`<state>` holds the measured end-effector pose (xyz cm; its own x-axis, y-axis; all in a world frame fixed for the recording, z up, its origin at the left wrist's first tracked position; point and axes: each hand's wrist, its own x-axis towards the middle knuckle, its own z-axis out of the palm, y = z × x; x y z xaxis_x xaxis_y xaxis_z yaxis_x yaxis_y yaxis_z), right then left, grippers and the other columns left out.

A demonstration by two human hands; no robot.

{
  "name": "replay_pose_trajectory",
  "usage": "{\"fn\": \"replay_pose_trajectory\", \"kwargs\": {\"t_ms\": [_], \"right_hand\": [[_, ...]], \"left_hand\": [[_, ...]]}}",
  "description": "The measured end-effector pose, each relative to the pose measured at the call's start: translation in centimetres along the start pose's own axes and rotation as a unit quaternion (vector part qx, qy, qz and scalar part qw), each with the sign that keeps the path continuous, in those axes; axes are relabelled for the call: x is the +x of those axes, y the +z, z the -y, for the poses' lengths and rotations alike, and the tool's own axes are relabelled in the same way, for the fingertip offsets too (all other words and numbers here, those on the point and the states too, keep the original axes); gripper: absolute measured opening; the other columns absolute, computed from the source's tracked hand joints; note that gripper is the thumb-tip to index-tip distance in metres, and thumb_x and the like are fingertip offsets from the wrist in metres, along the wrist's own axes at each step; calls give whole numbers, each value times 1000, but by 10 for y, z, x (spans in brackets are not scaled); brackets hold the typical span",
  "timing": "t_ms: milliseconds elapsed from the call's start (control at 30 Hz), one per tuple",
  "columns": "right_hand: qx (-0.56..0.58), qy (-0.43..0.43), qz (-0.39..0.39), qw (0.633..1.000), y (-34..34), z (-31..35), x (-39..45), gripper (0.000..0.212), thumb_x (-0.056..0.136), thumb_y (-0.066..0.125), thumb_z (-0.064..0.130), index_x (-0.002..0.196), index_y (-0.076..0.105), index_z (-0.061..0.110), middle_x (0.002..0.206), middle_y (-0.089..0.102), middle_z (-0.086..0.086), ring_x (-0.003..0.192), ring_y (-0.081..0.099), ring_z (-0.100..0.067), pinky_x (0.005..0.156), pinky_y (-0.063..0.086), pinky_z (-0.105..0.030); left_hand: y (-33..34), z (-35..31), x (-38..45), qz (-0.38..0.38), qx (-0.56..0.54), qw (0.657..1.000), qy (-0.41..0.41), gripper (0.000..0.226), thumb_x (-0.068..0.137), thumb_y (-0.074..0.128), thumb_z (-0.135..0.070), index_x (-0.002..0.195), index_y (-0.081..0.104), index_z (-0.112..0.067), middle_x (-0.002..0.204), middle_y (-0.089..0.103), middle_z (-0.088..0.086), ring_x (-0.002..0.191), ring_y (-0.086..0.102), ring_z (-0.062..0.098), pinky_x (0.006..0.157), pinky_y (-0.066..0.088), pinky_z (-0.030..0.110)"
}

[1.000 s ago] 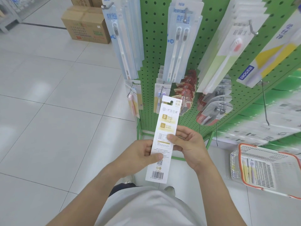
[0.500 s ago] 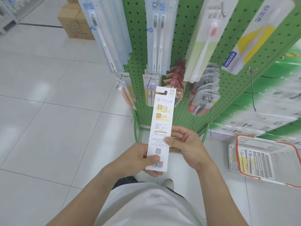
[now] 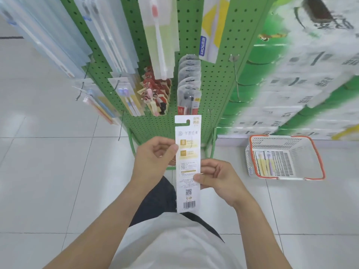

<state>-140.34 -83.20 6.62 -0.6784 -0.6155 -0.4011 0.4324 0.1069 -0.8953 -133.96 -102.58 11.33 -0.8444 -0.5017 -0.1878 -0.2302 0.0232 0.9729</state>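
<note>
A long white toothbrush package [image 3: 187,199] with gold labels, a QR code and a barcode stands upright in front of me, its printed back toward the camera. My left hand [image 3: 155,158] pinches its left edge near the upper gold labels. My right hand [image 3: 217,177] pinches its right edge lower down, thumb on the printed face. The package's hang hole is at the top, just below the green pegboard rack [image 3: 219,90].
The rack holds several hanging toothbrush packs [image 3: 161,41] and bare metal hooks [image 3: 236,78]. A white basket with orange rim [image 3: 318,158] sits on the tiled floor at right, holding two toothbrush packs [image 3: 265,164]. Stacked green-and-white boxes [image 3: 303,88] line the right side.
My view has tilted down and shifted right. My left hand moved from the package's bottom up to its upper left edge; my right hand still holds the right edge.
</note>
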Motion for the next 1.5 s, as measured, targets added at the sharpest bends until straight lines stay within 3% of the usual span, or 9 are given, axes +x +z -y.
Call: {"fn": "replay_pose_trajectory", "kwargs": {"t_ms": [233, 333, 400, 567, 800, 1033, 1233, 1367, 1500], "right_hand": [[54, 16, -73, 996, -66, -11, -47, 12, 98, 61, 5, 103, 70, 0, 108, 76, -12, 97, 74, -23, 79, 56, -28], [133, 41, -89, 986, -100, -17, -62, 32, 105, 48, 24, 110, 69, 1, 113, 74, -12, 103, 71, -24, 84, 54, -31], [162, 58, -87, 981, -130, -21, -69, 32, 101, 57, 30, 117, 67, 4, 115, 73, -13, 104, 70, -27, 83, 54, -33], [165, 87, -67, 980, -229, -33, -72, 32, 94, 67, 14, 125, 62, 3, 121, 67, -26, 109, 69, -41, 81, 56, -37], [96, 113, -189, 971, -400, -22, -74, 23, 90, 72, 14, 110, 71, 1, 104, 76, -13, 95, 73, -27, 84, 61, -43], [-48, 163, -324, 931, -522, -68, -70, 9, 86, 76, 17, 94, 73, 16, 87, 77, -1, 83, 75, -22, 83, 62, -46], [-121, 174, -288, 934, -605, -140, -27, 25, 83, 82, 34, 101, 66, 27, 101, 68, 14, 92, 66, -5, 75, 49, -14], [-127, 168, -262, 942, -677, -218, 39, 29, 81, 84, 28, 97, 61, 30, 99, 67, 15, 87, 64, -9, 71, 48, -16], [-168, 183, -287, 925, -767, -302, 134, 28, 82, 80, 18, 100, 61, 28, 95, 63, 17, 88, 60, -13, 71, 43, -22]], "left_hand": [[93, 17, 5, 78, 17, 995, -66, 3, 96, 64, -4, 98, 65, -5, 96, 77, 9, 72, 72, 20, 62, 60, 29], [144, 28, 12, 116, -20, 982, -145, 9, 101, 56, -3, 104, 64, -1, 97, 78, 8, 79, 71, 19, 74, 61, 38], [183, 35, 18, 135, -64, 970, -192, 14, 103, 52, -4, 105, 65, -2, 96, 78, 8, 82, 72, 20, 76, 60, 38], [301, 43, 44, 173, -131, 935, -279, 17, 103, 49, -5, 105, 66, -4, 90, 77, 4, 77, 72, 16, 69, 56, 30], [469, 60, 67, 155, -87, 936, -302, 9, 97, 64, -14, 104, 67, -9, 93, 71, 4, 85, 69, 21, 75, 59, 32], [597, 83, 36, 250, 59, 931, -260, 22, 90, 75, -30, 110, 68, -21, 104, 74, -1, 95, 73, 17, 84, 62, 44], [687, 167, 56, 140, 86, 937, -309, 22, 93, 59, -5, 101, 69, -23, 102, 74, 1, 100, 70, 19, 92, 58, 49], [746, 261, 99, 104, 70, 935, -331, 25, 95, 60, -7, 101, 66, -30, 104, 72, -4, 100, 70, 15, 92, 58, 38], [793, 365, 155, 96, 81, 929, -349, 22, 96, 62, -10, 117, 65, -14, 102, 71, 8, 84, 70, 21, 89, 59, 46]]}}
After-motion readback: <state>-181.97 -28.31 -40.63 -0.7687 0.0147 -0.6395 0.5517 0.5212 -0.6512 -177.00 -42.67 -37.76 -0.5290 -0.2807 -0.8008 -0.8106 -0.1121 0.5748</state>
